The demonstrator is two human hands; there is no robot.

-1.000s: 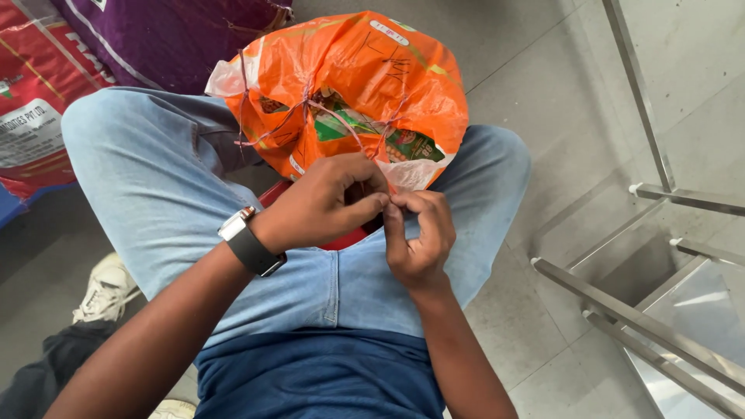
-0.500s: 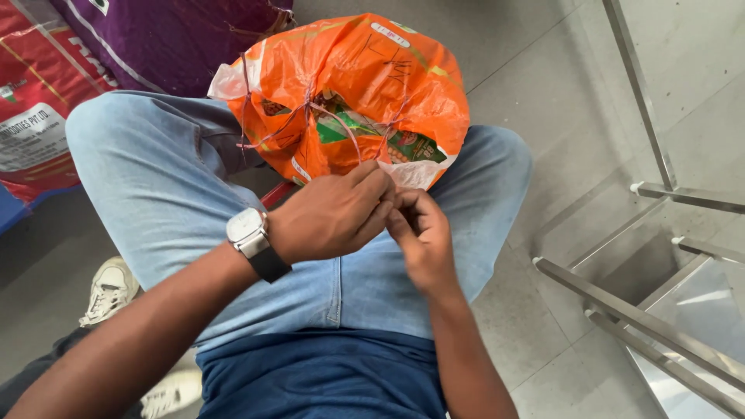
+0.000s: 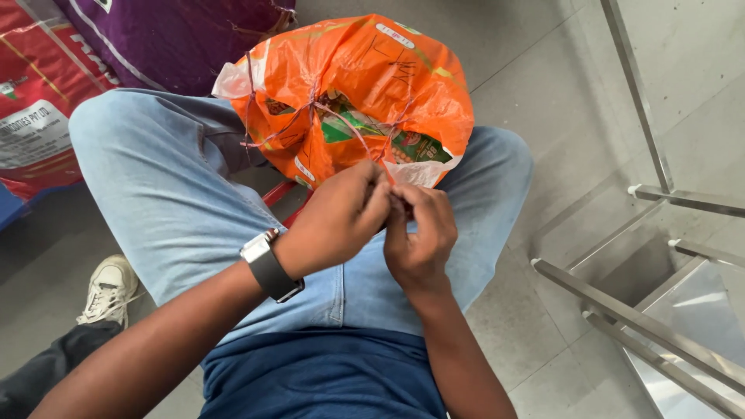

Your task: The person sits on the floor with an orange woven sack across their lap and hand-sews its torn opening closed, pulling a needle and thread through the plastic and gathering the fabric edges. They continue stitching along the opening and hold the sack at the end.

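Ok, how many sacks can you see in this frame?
3. The orange sack stands between the person's knees, at both hands; a purple sack lies behind it at top left; a red sack sits at the left edge. Others may be out of frame.

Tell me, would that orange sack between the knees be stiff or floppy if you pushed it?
Probably floppy on the surface: the orange sack shows creases and folds in thin woven plastic. It bulges round and full, so it is likely heavy and would slump rather than roll. The thin string tied across it looks limp; both hands, left hand and right hand, pinch it.
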